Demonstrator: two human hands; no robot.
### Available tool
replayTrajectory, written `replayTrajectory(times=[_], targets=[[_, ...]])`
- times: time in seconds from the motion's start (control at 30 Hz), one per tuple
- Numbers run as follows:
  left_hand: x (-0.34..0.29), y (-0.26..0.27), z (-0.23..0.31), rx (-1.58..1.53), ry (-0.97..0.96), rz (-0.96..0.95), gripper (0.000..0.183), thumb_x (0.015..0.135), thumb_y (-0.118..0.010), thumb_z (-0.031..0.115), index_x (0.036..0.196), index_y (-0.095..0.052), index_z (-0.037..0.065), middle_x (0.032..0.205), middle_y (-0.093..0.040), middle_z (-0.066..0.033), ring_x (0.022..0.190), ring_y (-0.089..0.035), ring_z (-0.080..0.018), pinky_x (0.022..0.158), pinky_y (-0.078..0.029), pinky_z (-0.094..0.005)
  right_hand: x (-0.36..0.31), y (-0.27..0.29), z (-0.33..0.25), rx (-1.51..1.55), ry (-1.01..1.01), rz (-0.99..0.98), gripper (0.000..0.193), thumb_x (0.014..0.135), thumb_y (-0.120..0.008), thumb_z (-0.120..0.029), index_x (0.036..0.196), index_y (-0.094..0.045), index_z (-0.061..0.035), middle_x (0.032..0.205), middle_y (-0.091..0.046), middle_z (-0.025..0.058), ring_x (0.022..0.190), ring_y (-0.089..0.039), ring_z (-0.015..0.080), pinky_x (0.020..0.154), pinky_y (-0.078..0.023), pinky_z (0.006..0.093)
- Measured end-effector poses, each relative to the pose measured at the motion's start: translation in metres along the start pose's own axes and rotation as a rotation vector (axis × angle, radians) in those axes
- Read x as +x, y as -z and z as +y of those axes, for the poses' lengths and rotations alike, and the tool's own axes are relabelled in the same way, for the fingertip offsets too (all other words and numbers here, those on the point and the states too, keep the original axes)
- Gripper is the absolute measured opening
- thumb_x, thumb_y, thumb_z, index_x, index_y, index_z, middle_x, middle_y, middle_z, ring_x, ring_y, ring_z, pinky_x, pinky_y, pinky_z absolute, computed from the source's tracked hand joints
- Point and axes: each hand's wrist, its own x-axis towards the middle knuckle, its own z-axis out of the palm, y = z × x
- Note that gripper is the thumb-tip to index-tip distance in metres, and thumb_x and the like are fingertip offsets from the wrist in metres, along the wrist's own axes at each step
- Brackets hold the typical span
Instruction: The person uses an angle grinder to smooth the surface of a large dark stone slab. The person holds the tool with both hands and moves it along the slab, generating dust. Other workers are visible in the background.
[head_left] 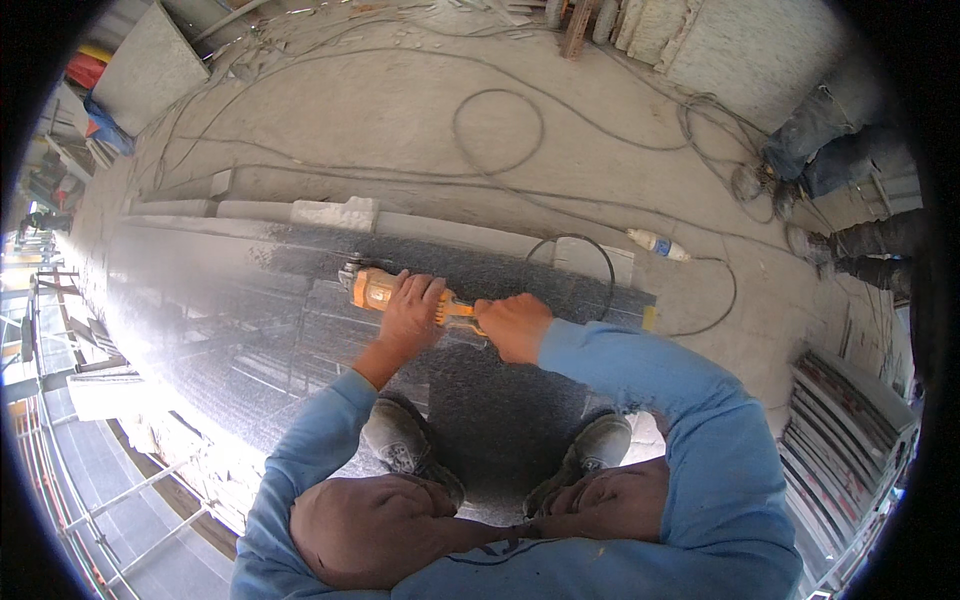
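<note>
A yellow-orange angle grinder [374, 289] lies across the middle of the view, low over a dark speckled stone slab [490, 400]. My left hand [412, 312] wraps over the grinder's body from above. Around its rear handle closes my right hand [514, 327]. The grinder's metal head and disc end point left, close to the slab's surface; whether the disc touches the stone I cannot tell. A pale haze of dust hangs over the slab's left part, where lighter streaks show. From the tool's rear a black cable [609, 275] loops away to the right.
My shoes [396, 437] rest on the slab's near side. Beyond its far edge lie pale stone blocks [335, 214], a blue-and-white plug connector [658, 244] and looping cables [500, 92] on the dusty floor. Slabs stand in a rack [850, 430] at right. Another person's legs [840, 130] show at upper right.
</note>
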Motion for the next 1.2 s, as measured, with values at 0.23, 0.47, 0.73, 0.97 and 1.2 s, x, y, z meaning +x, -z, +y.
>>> replayTrajectory(times=[0.23, 0.47, 0.73, 0.97, 1.2], targets=[[0.012, 0.006, 0.032, -0.066, 0.002, -0.024, 0.073, 0.061, -0.084, 0.012, 0.126, -0.051, 0.004, 0.112, -0.057, -0.0148, 0.111, -0.058, -0.0358, 0.109, -0.037, -0.0576, -0.032, 0.014, 0.004, -0.022, -0.018, -0.005, 0.038, 0.077, -0.069, -0.003, 0.111, -0.057, 0.0066, 0.085, -0.07, 0.0197, 0.08, -0.073, 0.0346, 0.068, -0.057, 0.044], [0.008, 0.006, 0.021, -0.094, 0.029, -0.022, 0.081, 0.054, -0.085, 0.01, 0.127, -0.05, 0.006, 0.115, -0.057, -0.0151, 0.113, -0.057, -0.0374, 0.111, -0.035, -0.0576, -0.02, 0.01, 0.002, 0.007, -0.015, -0.017, 0.038, 0.077, -0.068, -0.002, 0.112, -0.057, 0.0066, 0.086, -0.071, 0.0201, 0.083, -0.073, 0.0344, 0.069, -0.057, 0.0443], [0.002, 0.003, 0.0, 0.015, 0.017, -0.036, 0.073, 0.06, -0.086, 0.015, 0.124, -0.052, 0.005, 0.113, -0.058, -0.0147, 0.112, -0.058, -0.036, 0.111, -0.035, -0.0567, 0.004, -0.009, 0.004, 0.008, 0.011, 0.025, 0.037, 0.076, -0.068, 0.0, 0.111, -0.056, 0.0061, 0.086, -0.07, 0.0197, 0.082, -0.072, 0.035, 0.068, -0.057, 0.0448], [-0.002, 0.002, -0.014, 0.014, 0.028, -0.047, 0.079, 0.057, -0.088, 0.016, 0.125, -0.051, 0.005, 0.113, -0.057, -0.0146, 0.112, -0.058, -0.0359, 0.112, -0.035, -0.0567, 0.02, -0.014, 0.002, 0.007, 0.025, 0.048, 0.037, 0.075, -0.071, -0.003, 0.109, -0.058, 0.0047, 0.092, -0.071, 0.0197, 0.086, -0.073, 0.0347, 0.072, -0.058, 0.0456], [-0.004, 0.003, -0.027, 0.014, 0.057, -0.085, 0.078, 0.058, -0.088, 0.016, 0.126, -0.051, 0.006, 0.115, -0.057, -0.0149, 0.115, -0.057, -0.0358, 0.112, -0.035, -0.0572, 0.037, -0.019, 0.001, 0.017, 0.022, 0.077, 0.035, 0.076, -0.071, -0.006, 0.109, -0.061, 0.0033, 0.095, -0.072, 0.0188, 0.089, -0.073, 0.0342, 0.075, -0.058, 0.0465]])
